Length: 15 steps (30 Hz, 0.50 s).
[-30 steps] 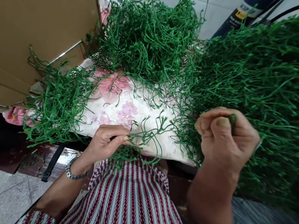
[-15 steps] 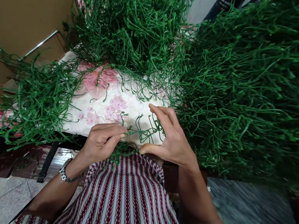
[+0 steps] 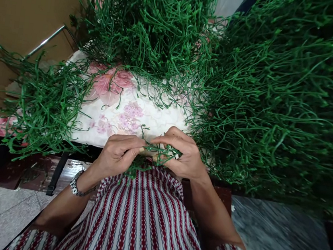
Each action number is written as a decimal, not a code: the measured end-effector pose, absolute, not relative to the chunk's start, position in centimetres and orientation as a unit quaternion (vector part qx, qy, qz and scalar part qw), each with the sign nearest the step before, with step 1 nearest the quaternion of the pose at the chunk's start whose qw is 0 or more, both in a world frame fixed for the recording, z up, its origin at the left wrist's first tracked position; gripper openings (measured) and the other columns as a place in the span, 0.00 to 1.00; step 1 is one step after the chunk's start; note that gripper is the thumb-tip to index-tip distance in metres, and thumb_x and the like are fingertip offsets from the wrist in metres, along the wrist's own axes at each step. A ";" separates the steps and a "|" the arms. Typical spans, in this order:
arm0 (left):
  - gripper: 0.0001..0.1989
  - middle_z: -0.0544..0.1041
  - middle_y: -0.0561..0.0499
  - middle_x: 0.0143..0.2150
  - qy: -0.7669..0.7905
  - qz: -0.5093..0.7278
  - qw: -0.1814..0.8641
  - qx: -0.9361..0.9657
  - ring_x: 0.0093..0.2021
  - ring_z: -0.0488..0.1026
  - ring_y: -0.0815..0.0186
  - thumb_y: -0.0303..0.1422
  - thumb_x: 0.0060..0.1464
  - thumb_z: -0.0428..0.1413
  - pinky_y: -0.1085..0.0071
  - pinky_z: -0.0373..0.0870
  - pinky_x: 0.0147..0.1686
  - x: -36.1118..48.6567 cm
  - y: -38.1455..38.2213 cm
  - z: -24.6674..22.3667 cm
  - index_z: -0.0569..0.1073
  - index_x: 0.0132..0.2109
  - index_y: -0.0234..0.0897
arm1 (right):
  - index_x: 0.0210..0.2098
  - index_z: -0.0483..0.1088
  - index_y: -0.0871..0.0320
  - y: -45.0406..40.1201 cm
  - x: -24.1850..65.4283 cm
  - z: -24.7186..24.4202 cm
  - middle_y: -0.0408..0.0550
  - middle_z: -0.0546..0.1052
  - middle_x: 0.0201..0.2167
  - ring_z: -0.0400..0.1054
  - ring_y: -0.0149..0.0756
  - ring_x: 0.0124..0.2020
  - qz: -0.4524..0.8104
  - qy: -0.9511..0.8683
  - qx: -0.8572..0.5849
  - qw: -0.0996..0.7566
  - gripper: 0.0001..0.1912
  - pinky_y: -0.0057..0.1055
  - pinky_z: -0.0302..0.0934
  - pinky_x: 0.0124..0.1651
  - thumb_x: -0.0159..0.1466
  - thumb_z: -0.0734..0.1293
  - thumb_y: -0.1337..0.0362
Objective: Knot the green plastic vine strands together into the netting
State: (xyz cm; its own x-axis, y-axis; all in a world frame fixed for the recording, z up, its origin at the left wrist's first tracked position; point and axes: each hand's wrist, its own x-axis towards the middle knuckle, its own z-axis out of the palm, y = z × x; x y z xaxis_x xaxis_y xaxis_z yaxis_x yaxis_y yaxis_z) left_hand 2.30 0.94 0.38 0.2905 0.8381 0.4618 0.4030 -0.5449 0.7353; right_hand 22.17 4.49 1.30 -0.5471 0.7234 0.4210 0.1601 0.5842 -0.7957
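My left hand (image 3: 121, 154) pinches a thin branching green stem (image 3: 165, 152) between thumb and fingertips, above the front edge of the cloth. From the right, my right hand (image 3: 183, 153) curls its fingers and thumb around the stem's branches. The two hands are close together, and the stem runs between them. More green stems (image 3: 133, 170) hang below my left hand, against the striped clothing; how they are held is hidden.
A floral cloth (image 3: 108, 110) covers the surface ahead. Green stems lie in a left heap (image 3: 48, 107), a back heap (image 3: 153, 27) and a large right heap (image 3: 277, 101). A cardboard sheet (image 3: 28, 17) stands at left, with a metal rod (image 3: 46, 41) beside it.
My right hand has closed from a spread pose around the stem's branches and moved nearer my left hand. The branches are now bunched together. The view has shifted slightly.
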 end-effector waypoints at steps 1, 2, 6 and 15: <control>0.07 0.78 0.51 0.27 0.401 0.435 0.252 0.766 0.26 0.73 0.71 0.22 0.52 0.52 0.76 0.68 0.28 2.3 1.0 0.4 0.74 0.34 0.34 | 0.39 0.72 0.59 4.5 22.2 1.3 0.43 0.66 0.28 0.63 0.29 0.30 0.375 -0.796 -0.267 0.393 0.10 0.28 0.60 0.32 0.57 0.68 0.66; 0.07 0.78 0.51 0.27 0.397 0.436 0.254 0.767 0.27 0.74 0.71 0.22 0.52 0.52 0.76 0.69 0.29 2.4 1.0 0.5 0.74 0.34 0.34 | 0.37 0.72 0.60 4.5 22.2 1.3 0.44 0.67 0.28 0.64 0.29 0.31 0.380 -0.793 -0.261 0.397 0.07 0.28 0.60 0.33 0.57 0.67 0.66; 0.06 0.77 0.50 0.28 0.396 0.420 0.265 0.772 0.27 0.73 0.71 0.22 0.52 0.52 0.76 0.69 0.30 2.2 1.0 0.7 0.74 0.35 0.33 | 0.31 0.70 0.58 4.6 22.5 1.9 0.49 0.70 0.38 0.64 0.35 0.40 0.320 -0.819 -0.272 0.391 0.03 0.37 0.58 0.45 0.57 0.68 0.66; 0.06 0.73 0.51 0.25 0.363 0.293 0.175 0.867 0.26 0.69 0.69 0.22 0.52 0.50 0.72 0.64 0.28 0.2 0.5 2.9 0.71 0.34 0.33 | 0.36 0.66 0.62 3.1 24.3 3.9 0.47 0.72 0.28 0.65 0.29 0.29 0.313 -0.882 -0.281 0.214 0.07 0.26 0.58 0.32 0.64 0.61 0.64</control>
